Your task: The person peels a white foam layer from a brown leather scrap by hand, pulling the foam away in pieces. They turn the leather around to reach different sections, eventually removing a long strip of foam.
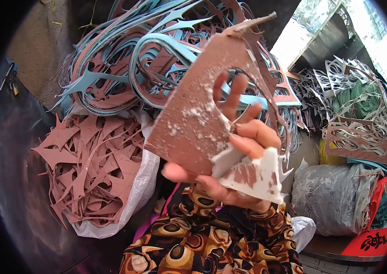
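Observation:
A reddish-brown scrap sheet, speckled with white fluff, is held up before me. It has a large cut-out hole and a thin ragged strip along its right side. My left hand is closed on the lower edge, mostly hidden behind the sheet. At the lower right corner my right hand is closed on the sheet, beside a torn white layer with brown patches. Bent fingers show through and beside the hole; I cannot tell which hand they belong to.
On the left, a white sack overflows with brown scraps. Behind the sheet rises a heap of blue and brown cut-out strips. To the right lie a plastic-wrapped bundle, a stack of perforated sheets and a red panel.

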`<act>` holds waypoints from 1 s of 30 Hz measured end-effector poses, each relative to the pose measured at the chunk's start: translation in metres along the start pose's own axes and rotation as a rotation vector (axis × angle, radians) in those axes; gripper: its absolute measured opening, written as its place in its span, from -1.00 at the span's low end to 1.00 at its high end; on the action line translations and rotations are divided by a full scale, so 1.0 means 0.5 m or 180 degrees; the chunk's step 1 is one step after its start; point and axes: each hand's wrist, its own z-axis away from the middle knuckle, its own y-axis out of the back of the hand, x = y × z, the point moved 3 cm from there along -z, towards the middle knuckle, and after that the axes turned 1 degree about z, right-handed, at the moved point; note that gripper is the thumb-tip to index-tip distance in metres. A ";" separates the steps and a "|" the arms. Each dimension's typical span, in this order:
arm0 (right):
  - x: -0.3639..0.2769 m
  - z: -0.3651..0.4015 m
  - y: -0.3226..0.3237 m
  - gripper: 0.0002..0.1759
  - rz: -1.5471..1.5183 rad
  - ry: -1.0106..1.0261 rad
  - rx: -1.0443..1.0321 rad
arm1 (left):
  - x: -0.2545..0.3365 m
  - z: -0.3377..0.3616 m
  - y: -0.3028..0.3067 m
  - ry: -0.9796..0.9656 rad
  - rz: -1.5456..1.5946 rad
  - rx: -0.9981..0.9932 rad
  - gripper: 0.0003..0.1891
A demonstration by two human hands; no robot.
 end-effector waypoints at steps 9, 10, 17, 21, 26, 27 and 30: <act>-0.004 -0.040 -0.028 -0.63 -0.0058 0.0364 -0.0132 | -0.004 0.021 0.042 0.0242 -0.0777 -0.0541 -0.04; -0.007 -0.041 -0.033 -0.65 -0.0067 0.0342 -0.0185 | -0.006 0.031 0.038 0.0009 -0.0650 -0.0273 0.02; -0.014 -0.040 -0.050 -0.60 0.0048 0.0299 -0.0123 | 0.016 0.043 0.053 0.0205 -0.0109 -0.0384 0.07; -0.015 -0.026 -0.045 -0.58 0.0456 0.0317 -0.0365 | 0.013 0.050 0.069 0.0246 -0.0700 -0.0165 -0.10; -0.017 -0.030 -0.044 -0.70 0.0405 0.0363 -0.0105 | -0.021 0.044 -0.017 -0.0074 -0.0336 0.0847 0.00; -0.018 -0.032 -0.047 -0.70 0.0361 0.0389 -0.0037 | -0.025 0.045 -0.019 -0.0139 -0.0364 0.1179 0.00; -0.020 -0.045 -0.051 -0.74 0.0023 0.0349 -0.0328 | 0.010 0.061 0.064 -0.0235 -0.0329 0.0434 -0.01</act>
